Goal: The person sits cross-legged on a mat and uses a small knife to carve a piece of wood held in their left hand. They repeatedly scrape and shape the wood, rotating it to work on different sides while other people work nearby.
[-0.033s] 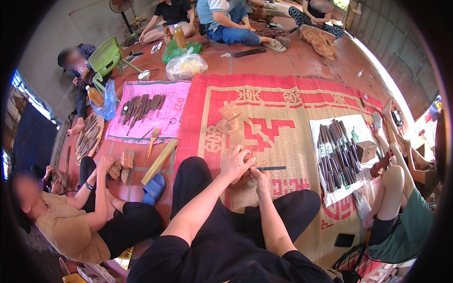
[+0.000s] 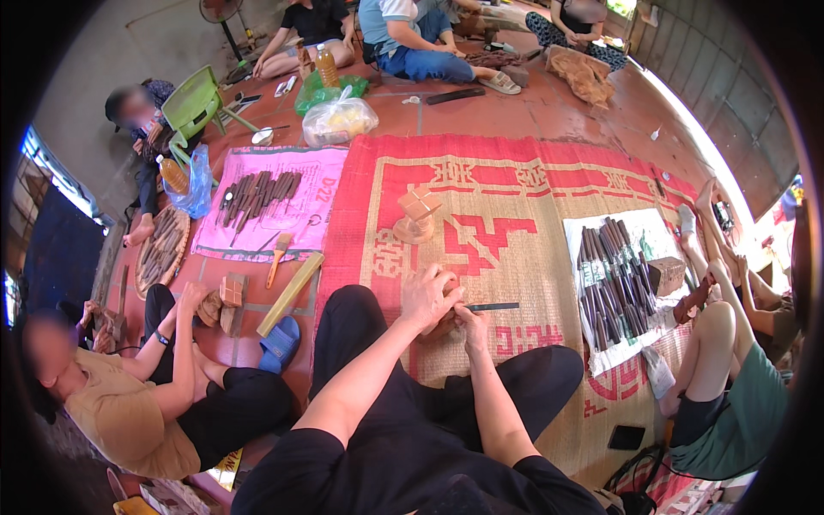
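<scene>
Over the mat in front of my knees, my left hand (image 2: 427,298) is curled around a brown wooden piece (image 2: 439,331), mostly hidden beneath the fingers. Close against it, my right hand (image 2: 472,326) grips a narrow, dark, flat-bladed tool (image 2: 495,306) whose straight end sticks out to the right. The tool's other end, between the hands, is covered. Beyond my hands, a block-shaped wooden piece (image 2: 420,203) marked with light crossing lines rests on a round wooden base (image 2: 414,229).
Dark carving tools (image 2: 614,279) lie on a white sheet at right, beside a wooden block (image 2: 666,275). More tools (image 2: 259,196) cover a pink cloth at left, near a brush (image 2: 278,259) and a wooden bar (image 2: 290,294). People sit close on both sides; a phone (image 2: 627,438) lies at lower right.
</scene>
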The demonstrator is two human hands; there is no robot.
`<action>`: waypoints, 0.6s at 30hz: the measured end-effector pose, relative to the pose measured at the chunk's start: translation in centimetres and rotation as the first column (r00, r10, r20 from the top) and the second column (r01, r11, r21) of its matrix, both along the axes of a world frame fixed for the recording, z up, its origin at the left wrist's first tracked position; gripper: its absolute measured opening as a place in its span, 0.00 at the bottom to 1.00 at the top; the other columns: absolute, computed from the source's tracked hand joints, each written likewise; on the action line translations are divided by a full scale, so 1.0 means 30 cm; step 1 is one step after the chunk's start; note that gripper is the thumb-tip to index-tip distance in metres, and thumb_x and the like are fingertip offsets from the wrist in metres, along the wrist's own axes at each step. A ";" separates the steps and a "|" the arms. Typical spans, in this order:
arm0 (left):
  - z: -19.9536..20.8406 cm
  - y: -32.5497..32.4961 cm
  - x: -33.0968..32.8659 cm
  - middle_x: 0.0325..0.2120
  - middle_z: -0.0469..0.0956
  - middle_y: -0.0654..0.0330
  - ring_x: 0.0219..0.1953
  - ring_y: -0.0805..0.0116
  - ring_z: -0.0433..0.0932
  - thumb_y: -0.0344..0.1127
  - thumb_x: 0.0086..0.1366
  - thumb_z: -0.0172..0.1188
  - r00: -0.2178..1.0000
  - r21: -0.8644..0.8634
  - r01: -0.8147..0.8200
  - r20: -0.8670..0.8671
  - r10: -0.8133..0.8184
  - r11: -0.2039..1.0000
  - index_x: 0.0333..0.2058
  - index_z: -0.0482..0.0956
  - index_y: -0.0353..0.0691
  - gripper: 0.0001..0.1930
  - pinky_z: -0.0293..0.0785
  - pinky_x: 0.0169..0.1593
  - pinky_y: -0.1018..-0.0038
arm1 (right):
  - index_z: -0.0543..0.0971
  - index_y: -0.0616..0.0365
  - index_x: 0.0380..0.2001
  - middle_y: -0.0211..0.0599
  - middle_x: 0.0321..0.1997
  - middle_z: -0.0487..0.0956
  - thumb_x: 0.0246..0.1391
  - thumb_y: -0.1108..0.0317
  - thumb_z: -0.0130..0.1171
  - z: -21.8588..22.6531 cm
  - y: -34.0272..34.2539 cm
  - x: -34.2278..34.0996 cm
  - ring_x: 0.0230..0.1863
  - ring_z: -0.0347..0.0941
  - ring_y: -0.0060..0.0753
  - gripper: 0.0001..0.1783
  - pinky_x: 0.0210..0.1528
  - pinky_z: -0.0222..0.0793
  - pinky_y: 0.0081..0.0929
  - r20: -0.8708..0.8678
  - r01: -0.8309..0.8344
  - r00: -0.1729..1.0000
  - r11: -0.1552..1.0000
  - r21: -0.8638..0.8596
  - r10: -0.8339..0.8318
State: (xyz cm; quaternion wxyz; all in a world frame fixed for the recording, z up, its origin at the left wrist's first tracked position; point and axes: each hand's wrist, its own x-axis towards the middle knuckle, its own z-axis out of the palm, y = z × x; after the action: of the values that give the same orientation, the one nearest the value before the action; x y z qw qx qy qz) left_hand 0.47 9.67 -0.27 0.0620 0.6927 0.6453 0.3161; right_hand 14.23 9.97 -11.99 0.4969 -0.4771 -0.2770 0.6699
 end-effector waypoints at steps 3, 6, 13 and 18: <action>-0.005 -0.003 -0.006 0.33 0.74 0.63 0.35 0.61 0.76 0.49 0.52 0.61 1.000 -0.008 0.001 -0.009 -0.001 1.000 0.33 0.80 0.47 0.14 0.67 0.41 0.63 | 0.78 0.58 0.24 0.28 0.21 0.76 0.45 0.73 0.63 0.003 -0.010 -0.010 0.19 0.67 0.18 0.03 0.21 0.60 0.15 0.020 -0.006 1.000 0.999 -0.046 0.007; 0.009 -0.003 -0.001 0.33 0.74 0.63 0.35 0.60 0.76 0.49 0.52 0.61 1.000 -0.034 0.010 -0.003 -0.010 0.999 0.33 0.80 0.47 0.14 0.67 0.41 0.63 | 0.77 0.58 0.23 0.29 0.21 0.76 0.45 0.73 0.62 -0.045 0.000 0.017 0.20 0.69 0.20 0.04 0.21 0.62 0.16 -0.021 0.034 0.999 0.993 -0.109 -0.036; -0.009 0.002 -0.008 0.33 0.74 0.64 0.35 0.61 0.76 0.49 0.52 0.61 1.000 -0.038 0.004 0.000 -0.004 0.999 0.34 0.79 0.47 0.15 0.67 0.41 0.63 | 0.77 0.60 0.22 0.31 0.20 0.76 0.44 0.72 0.62 -0.008 -0.006 -0.021 0.18 0.68 0.20 0.04 0.21 0.63 0.17 0.002 0.040 0.999 0.995 -0.095 -0.040; 0.008 -0.001 -0.006 0.33 0.74 0.63 0.35 0.62 0.76 0.49 0.52 0.61 0.999 -0.064 -0.003 -0.046 0.000 0.998 0.33 0.79 0.47 0.15 0.67 0.41 0.64 | 0.77 0.60 0.23 0.29 0.20 0.75 0.44 0.72 0.62 -0.014 -0.009 0.009 0.19 0.68 0.19 0.04 0.20 0.62 0.16 -0.003 0.066 0.998 0.994 -0.091 -0.066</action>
State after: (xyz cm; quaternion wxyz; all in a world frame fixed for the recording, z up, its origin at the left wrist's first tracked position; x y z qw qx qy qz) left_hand 0.30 9.65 -0.04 0.0694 0.6970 0.6568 0.2793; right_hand 14.48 9.71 -12.39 0.4973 -0.5061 -0.2286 0.6665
